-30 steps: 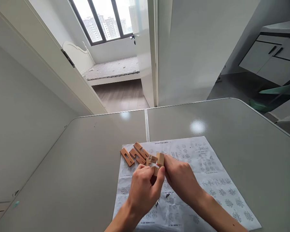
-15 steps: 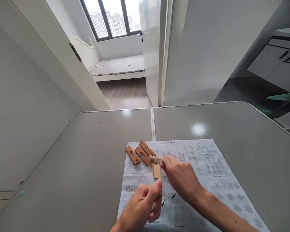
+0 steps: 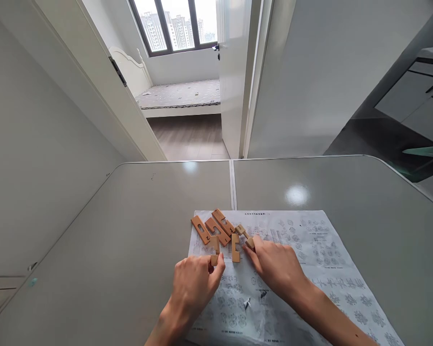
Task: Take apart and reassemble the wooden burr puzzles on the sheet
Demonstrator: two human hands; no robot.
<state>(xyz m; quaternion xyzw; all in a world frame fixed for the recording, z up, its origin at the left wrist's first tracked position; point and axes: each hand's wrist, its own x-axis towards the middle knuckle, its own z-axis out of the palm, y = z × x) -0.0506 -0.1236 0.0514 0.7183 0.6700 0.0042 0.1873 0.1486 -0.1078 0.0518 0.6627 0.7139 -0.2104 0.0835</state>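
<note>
My left hand pinches a light notched wooden puzzle piece between thumb and fingers. To its right, my right hand grips the near end of another light wooden puzzle piece, which has a narrow middle. Between the hands, a third light notched piece lies on the printed sheet. Just beyond my left hand rest several darker flat wooden pieces: one with a slot and a 2, a notched one, and one more behind it.
The sheet, covered in small diagrams, lies on a grey table with a seam strip. Small dark and silvery bits sit on the paper. Beyond the table's far edge are an open door and a bed.
My hands have moved apart, my left one leftward, each with a light wooden piece. A third light piece now lies between them on the sheet. The view has shifted slightly.
</note>
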